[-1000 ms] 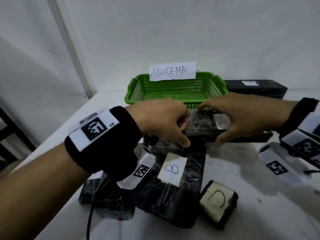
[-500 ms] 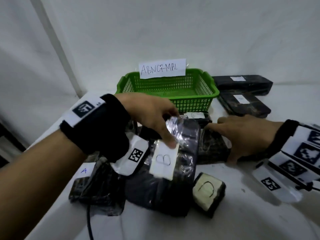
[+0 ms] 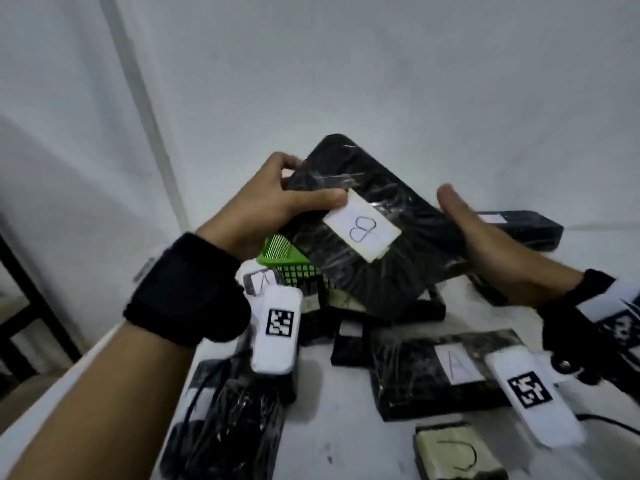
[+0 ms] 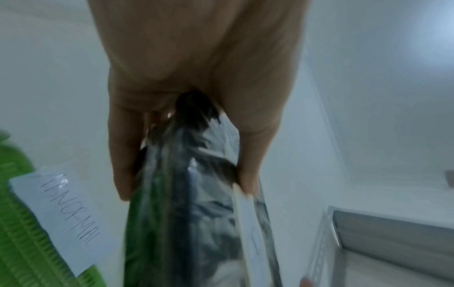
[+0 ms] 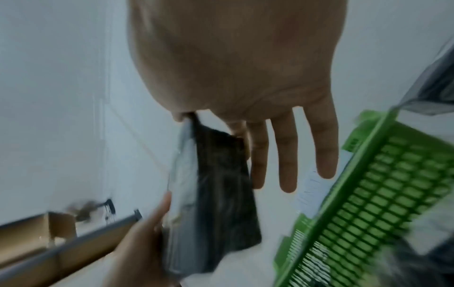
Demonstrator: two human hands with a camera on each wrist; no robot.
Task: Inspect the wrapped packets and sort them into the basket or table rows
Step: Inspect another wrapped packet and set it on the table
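Left hand (image 3: 263,206) pinches left edge of packet (image 3: 363,237) marked B, lifted above basket (image 3: 282,252) — right hand (image 3: 485,244) supports right edge, fingers straight.

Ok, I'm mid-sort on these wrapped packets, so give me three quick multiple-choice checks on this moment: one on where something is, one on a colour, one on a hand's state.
1. Where is the packet labelled B?
A. lying in the basket
B. held up in the air above the table
C. flat on the table beside the packet labelled A

2. What colour is the basket?
A. green
B. blue
C. red

3. How is the left hand engaged?
A. hanging idle away from the packets
B. pressing flat on the table
C. gripping the packet labelled B at its left edge

Answers:
1 B: in the head view it is lifted between both hands, with the right hand supporting its right side.
2 A: its mesh wall shows green below the packet.
3 C: the thumb lies on the front and the fingers wrap behind.
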